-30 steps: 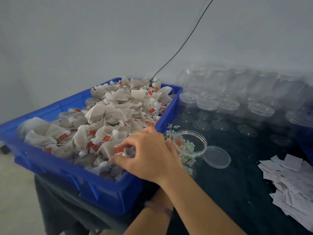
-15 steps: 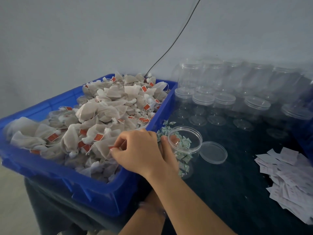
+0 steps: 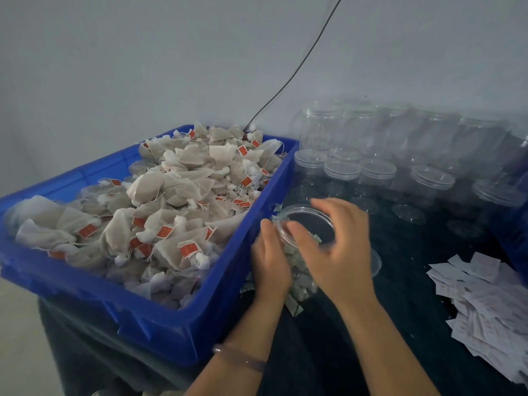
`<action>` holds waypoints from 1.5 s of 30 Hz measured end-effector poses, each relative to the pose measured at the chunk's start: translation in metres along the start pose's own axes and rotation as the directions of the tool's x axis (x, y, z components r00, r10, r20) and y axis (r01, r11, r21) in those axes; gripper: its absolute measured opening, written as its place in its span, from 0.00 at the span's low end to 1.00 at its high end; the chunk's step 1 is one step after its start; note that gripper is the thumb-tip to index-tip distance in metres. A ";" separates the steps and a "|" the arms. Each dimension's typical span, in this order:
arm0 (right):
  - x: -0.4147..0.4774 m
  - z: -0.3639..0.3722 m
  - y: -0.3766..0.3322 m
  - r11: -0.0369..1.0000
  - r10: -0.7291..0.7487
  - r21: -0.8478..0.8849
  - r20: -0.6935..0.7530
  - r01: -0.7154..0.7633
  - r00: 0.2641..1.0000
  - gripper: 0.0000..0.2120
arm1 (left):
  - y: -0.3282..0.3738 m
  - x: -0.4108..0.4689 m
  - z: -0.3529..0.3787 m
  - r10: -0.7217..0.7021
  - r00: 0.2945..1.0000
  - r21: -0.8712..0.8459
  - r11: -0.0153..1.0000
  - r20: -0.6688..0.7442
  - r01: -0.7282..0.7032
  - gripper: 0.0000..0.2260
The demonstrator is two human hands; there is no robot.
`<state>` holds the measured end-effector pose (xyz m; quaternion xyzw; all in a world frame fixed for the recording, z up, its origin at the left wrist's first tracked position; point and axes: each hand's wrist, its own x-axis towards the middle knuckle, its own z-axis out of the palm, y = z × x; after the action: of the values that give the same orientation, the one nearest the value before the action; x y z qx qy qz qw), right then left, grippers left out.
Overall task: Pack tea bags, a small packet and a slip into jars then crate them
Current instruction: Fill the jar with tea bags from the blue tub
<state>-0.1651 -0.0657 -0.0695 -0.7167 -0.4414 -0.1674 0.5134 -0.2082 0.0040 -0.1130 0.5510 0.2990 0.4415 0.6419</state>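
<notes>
Fingers of the left hand (image 3: 270, 264) curl round the side of a clear round plastic jar (image 3: 307, 215), thumb up beside its rim, gripping it. From my remote seat I see the jar just beside the right wall of a blue plastic crate (image 3: 200, 318), its open mouth leaning a little toward the camera. The right hand (image 3: 340, 247) hovers over that mouth with its fingers loosely spread and bent; it is blurred, and I make out nothing between them.

Small pale green packets (image 3: 294, 307) lie on the dark table (image 3: 400, 295) at the jar's foot, and more show through its wall; I cannot tell whether those are inside it. The crate is heaped with beige mesh tea bags with red tags (image 3: 183, 192). A clear round plastic lid (image 3: 376, 262) lies flat behind the right hand, partly hidden. White paper slips (image 3: 485, 298) are piled loosely at the right edge. Rows of empty clear lidded jars (image 3: 377, 172) stand at the back against the grey wall. A translucent bracelet (image 3: 243, 359) circles the left wrist.
</notes>
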 end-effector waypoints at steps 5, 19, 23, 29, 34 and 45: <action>-0.022 0.000 0.024 0.800 0.277 0.522 0.114 -0.295 0.954 0.46 | 0.014 -0.010 0.002 0.052 0.999 -0.026 0.998 0.002 -0.052 0.24; -0.061 0.022 0.035 0.711 0.223 0.601 0.299 -0.365 0.928 0.25 | 0.130 0.004 -0.134 0.057 0.964 0.932 0.247 0.261 -0.267 0.17; -0.071 0.020 0.038 0.723 0.177 0.542 0.454 -0.428 0.873 0.47 | 0.128 0.009 -0.151 -0.051 0.949 0.943 0.137 0.312 -0.303 0.16; -0.073 0.021 0.037 0.777 0.171 0.453 0.516 -0.437 0.839 0.61 | 0.130 0.021 -0.157 -0.041 0.952 0.917 0.286 0.302 -0.279 0.04; -0.070 0.018 0.038 0.790 0.199 0.449 0.456 -0.417 0.868 0.47 | 0.131 0.033 -0.154 0.089 0.947 0.814 0.489 0.310 -0.313 0.05; -0.071 0.017 0.039 0.776 0.221 0.464 0.435 -0.428 0.873 0.45 | 0.150 0.042 -0.095 0.093 0.983 0.418 0.896 0.155 -0.151 0.07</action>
<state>-0.1766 -0.0864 -0.1488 -0.6240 -0.4231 0.1910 0.6286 -0.3082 0.0841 0.0164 0.7238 0.3104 0.3673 0.4948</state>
